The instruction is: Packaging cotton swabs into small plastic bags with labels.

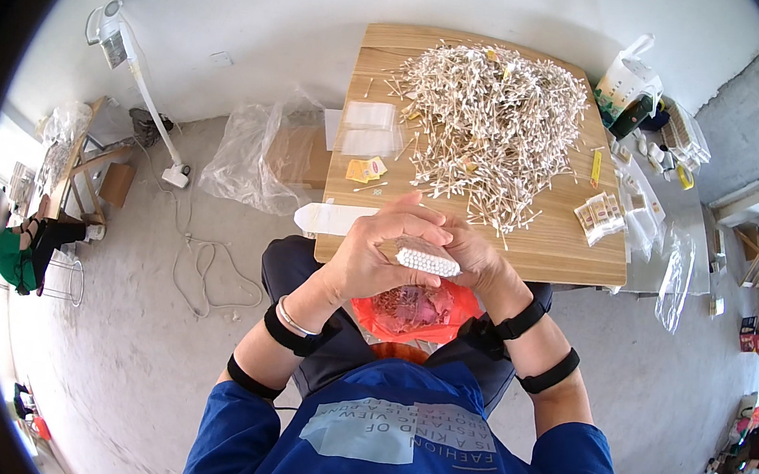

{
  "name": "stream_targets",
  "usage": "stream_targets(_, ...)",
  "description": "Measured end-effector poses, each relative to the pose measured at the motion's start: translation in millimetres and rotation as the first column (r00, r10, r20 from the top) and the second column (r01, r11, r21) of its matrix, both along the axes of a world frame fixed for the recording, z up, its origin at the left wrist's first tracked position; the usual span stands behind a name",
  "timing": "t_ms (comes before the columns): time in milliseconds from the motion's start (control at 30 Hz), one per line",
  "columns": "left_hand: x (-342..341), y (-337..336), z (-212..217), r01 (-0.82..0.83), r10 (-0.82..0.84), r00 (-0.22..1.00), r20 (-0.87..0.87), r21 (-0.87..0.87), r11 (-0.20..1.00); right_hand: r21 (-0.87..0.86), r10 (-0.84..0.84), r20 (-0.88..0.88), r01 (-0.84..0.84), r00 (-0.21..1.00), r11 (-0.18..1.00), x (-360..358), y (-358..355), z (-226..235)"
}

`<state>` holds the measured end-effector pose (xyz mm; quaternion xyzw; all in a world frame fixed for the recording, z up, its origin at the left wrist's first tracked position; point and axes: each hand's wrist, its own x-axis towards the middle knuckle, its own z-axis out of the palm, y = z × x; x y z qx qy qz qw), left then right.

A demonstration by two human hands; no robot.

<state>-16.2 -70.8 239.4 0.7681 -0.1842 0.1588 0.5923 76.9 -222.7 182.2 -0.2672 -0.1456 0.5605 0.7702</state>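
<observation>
My left hand (376,257) and my right hand (480,258) meet over the near edge of a wooden table (570,251). Together they hold a small clear bag with a tight bundle of cotton swabs (425,260), white tips pointing right. The left fingers wrap over the bundle's top; the right hand supports it from the far side. A big loose heap of cotton swabs (491,120) covers the middle of the table beyond my hands. On my lap below sits a red plastic bag (416,312).
Empty clear bags (369,126) and yellow slips (366,170) lie left of the heap. Packed packets (603,215) lie at the right. A large plastic bag (254,159) sits on the floor. A standing fan (116,33), a cable and another seated person (18,243) are at left.
</observation>
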Motion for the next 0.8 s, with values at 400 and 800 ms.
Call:
stream_targets(400, 1, -4, -2, 0.018, -0.024, 0.997, 0.069, 0.094, 0.995, 0.079, 0.028, 0.006, -0.028, 1.000, 0.997, -13, 2, 14)
stream_targets(800, 4, -5, -4, 0.059, -0.061, 0.998, 0.017, 0.084, 0.995, 0.032, -0.024, 0.146, 0.019, 0.989, 0.999, -10, 1, -1)
